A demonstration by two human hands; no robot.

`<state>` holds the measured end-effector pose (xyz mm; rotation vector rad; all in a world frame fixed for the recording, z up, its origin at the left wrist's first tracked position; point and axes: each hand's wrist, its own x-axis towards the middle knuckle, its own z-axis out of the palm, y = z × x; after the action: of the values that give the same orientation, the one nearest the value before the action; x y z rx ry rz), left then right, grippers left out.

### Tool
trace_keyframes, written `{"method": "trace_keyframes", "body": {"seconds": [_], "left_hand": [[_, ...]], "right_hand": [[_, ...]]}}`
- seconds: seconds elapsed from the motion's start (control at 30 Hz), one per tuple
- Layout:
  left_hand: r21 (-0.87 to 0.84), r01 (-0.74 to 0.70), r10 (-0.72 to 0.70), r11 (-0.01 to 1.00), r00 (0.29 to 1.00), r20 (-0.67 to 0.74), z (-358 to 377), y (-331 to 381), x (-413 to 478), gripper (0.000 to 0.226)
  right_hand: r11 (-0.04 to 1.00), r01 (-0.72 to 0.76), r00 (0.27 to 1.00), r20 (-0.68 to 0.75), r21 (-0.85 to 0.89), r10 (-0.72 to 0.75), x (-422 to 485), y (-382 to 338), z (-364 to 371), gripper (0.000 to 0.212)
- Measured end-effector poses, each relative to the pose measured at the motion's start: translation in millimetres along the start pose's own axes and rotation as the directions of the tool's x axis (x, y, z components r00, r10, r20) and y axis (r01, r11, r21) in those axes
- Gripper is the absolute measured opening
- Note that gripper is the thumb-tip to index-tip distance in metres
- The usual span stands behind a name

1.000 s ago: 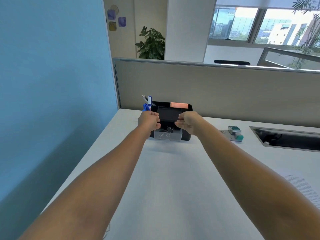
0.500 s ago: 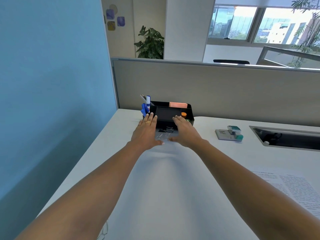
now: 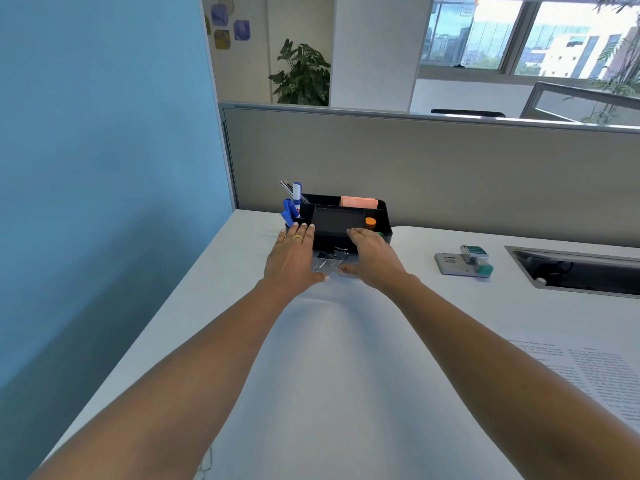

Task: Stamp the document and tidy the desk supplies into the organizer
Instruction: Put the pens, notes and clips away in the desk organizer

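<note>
Teal-capped stamp [image 3: 476, 259], document [image 3: 595, 375] well right; spreading left hand [image 3: 294, 258] and right hand [image 3: 372, 256], straight-fingered, over drawer [image 3: 328, 266] of organizer [image 3: 337, 220], perhaps pressing; running long side left-right.

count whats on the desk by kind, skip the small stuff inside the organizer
organizer: 1
stamp pad: 1 (the teal stamp on it is left out, too blurred to tell if it is one piece)
printed sheet: 1
hands: 2, left hand and right hand, both flat at the organizer's front
total: 5
</note>
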<state>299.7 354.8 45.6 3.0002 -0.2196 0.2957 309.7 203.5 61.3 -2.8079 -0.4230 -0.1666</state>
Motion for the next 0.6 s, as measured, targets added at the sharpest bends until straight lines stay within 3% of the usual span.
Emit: {"method": "trace_keyframes", "body": {"seconds": [0.27,0.6], "left_hand": [[-0.01,0.038,-0.038,0.999,0.999,0.011,-9,8,7,0.098],[0.168,-0.03,0.026,0.985,0.999,0.024,-5,5,13,0.086]], "right_hand": [[0.999,0.016,0.995,-0.095,-0.03,-0.019,12,1,0,0.057],[0.998,0.013,0.973,-0.229,-0.056,-0.026,28,4,15,0.039]]}}
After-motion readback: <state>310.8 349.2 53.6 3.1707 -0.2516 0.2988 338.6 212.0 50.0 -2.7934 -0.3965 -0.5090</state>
